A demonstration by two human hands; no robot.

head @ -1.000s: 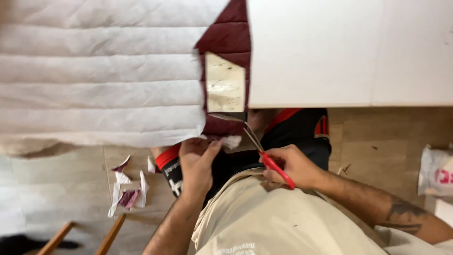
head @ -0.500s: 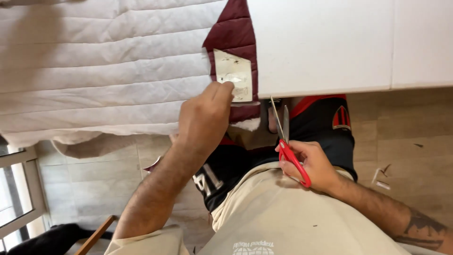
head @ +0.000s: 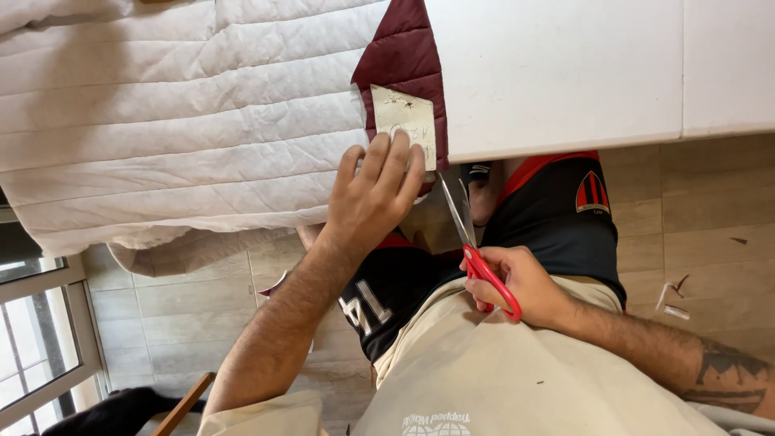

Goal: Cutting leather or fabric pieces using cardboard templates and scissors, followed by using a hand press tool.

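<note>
Two bare hands work at the edge of a white tabletop (head: 565,73), seen from above the person's lap, where a beige apron hides most of the legs. Nearest, the right hand (head: 521,282) is clenched around the red plastic handles of a pair of steel-bladed scissors (head: 472,238), blades pointing up toward the table edge; whether the blades are parted is hard to make out. Farther off, the left hand (head: 371,198) reaches up with fingers spread, its fingertips pressing on a small cream rectangular paper label (head: 405,129); the handwriting on it is too small to make out. It lies on a maroon quilted fabric panel (head: 404,56), beside a white quilted padded cloth (head: 178,121) that overhangs the tabletop and runs out of frame at left.
</note>
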